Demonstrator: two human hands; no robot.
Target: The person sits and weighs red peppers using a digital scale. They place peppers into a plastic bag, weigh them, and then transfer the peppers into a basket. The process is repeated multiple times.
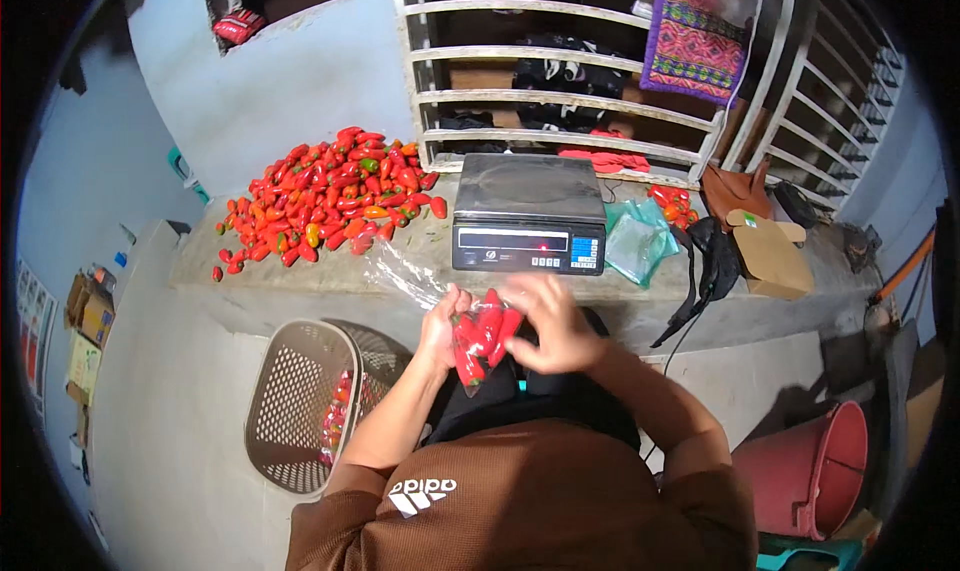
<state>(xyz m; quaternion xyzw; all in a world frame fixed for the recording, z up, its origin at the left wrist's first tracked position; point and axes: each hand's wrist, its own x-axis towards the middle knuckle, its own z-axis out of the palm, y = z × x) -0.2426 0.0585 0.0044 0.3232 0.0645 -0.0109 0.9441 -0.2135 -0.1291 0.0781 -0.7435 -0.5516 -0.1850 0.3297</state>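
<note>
A clear plastic bag point(409, 275) holds several red peppers point(480, 335) above my lap. My left hand point(441, 331) grips the bag's gathered side, and its loose upper part spreads toward the ledge. Beside the peppers, on the right, my right hand point(551, 323) has its fingers spread and partly blurred; whether it touches the bag is unclear. A digital scale point(529, 215) stands on the concrete ledge just beyond my hands, with nothing on its metal plate. Left of it lies a large heap of red peppers point(330, 192), with a few orange and green ones among them.
Green plastic bags point(641, 241), more red peppers point(675, 205), a black strapped bag point(705, 260) and a cardboard piece point(769, 252) lie right of the scale. A plastic basket point(289, 406) with bagged peppers stands at my left. A red bucket point(802, 473) lies tipped at lower right.
</note>
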